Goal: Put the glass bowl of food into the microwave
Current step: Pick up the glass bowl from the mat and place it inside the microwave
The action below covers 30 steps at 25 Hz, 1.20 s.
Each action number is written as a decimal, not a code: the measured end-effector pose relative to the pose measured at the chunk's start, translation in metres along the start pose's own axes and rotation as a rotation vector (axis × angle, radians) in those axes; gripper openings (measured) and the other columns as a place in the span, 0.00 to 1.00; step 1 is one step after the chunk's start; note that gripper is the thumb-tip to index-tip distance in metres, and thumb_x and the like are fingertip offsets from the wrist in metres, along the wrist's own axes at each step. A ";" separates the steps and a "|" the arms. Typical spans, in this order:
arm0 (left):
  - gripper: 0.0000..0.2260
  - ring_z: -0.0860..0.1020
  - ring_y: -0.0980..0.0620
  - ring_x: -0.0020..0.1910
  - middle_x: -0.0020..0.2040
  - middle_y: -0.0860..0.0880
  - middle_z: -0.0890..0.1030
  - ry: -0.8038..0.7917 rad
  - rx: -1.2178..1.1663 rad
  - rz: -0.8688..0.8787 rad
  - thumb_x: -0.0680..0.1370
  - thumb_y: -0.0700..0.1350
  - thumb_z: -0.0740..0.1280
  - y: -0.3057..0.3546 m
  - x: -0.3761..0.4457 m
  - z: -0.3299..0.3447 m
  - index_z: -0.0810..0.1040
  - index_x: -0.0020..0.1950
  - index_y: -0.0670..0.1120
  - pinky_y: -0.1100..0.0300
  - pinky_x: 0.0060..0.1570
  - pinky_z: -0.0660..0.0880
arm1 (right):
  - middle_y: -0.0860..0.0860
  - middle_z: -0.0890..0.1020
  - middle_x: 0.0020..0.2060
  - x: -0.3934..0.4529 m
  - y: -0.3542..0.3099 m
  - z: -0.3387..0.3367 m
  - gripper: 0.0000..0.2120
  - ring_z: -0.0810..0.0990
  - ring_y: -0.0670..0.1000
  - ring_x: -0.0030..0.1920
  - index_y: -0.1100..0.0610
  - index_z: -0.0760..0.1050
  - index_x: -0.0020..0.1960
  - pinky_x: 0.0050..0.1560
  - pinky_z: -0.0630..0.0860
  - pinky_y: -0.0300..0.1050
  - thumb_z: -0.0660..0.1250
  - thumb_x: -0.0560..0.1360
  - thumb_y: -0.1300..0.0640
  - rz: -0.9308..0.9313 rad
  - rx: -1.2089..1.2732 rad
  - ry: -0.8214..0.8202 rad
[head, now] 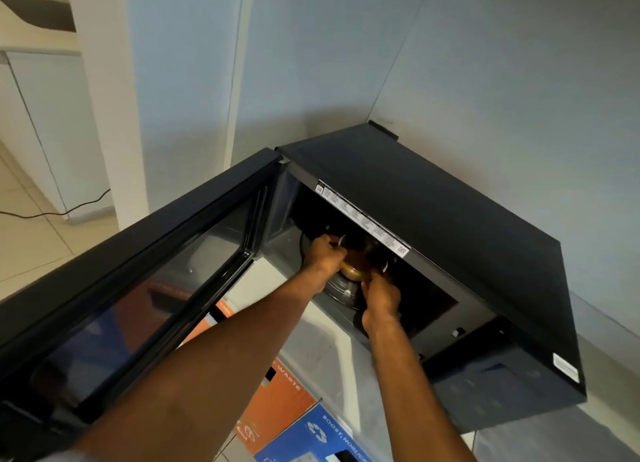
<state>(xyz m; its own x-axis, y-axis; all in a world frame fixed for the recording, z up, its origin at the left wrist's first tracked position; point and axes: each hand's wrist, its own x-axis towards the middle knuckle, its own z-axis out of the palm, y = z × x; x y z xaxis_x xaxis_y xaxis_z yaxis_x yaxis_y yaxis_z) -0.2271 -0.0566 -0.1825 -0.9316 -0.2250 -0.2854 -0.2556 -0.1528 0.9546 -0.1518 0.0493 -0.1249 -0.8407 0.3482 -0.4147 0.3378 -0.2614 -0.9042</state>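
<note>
A black microwave (433,219) stands in the wall corner, its door (145,288) swung wide open to the left. Both my arms reach into the cavity. The glass bowl (356,264) with brownish food sits between my hands, over the glass turntable (341,290). My left hand (323,255) grips the bowl's left rim. My right hand (381,297) holds its right side. The far part of the bowl is hidden under the microwave's top edge.
Below the microwave stand an orange bin (277,402) and a blue recycling bin (322,437). White cabinets (45,126) and a black cable (69,209) on the tiled floor lie to the left. Walls close in behind and to the right.
</note>
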 end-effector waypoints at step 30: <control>0.19 0.77 0.44 0.67 0.67 0.43 0.80 -0.011 0.412 0.146 0.81 0.47 0.65 0.022 -0.165 -0.048 0.75 0.72 0.45 0.51 0.67 0.74 | 0.53 0.79 0.65 -0.076 0.043 -0.058 0.20 0.79 0.52 0.63 0.53 0.72 0.71 0.67 0.76 0.53 0.65 0.81 0.50 -0.340 -0.361 0.038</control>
<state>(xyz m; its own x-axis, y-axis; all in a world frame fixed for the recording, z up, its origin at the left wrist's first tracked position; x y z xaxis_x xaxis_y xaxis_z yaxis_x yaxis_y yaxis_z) -0.0669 -0.0687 -0.1187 -0.9677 -0.2054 -0.1462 -0.2008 0.2775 0.9395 -0.0481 0.0639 -0.1384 -0.9149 0.3941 -0.0878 0.1781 0.1989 -0.9637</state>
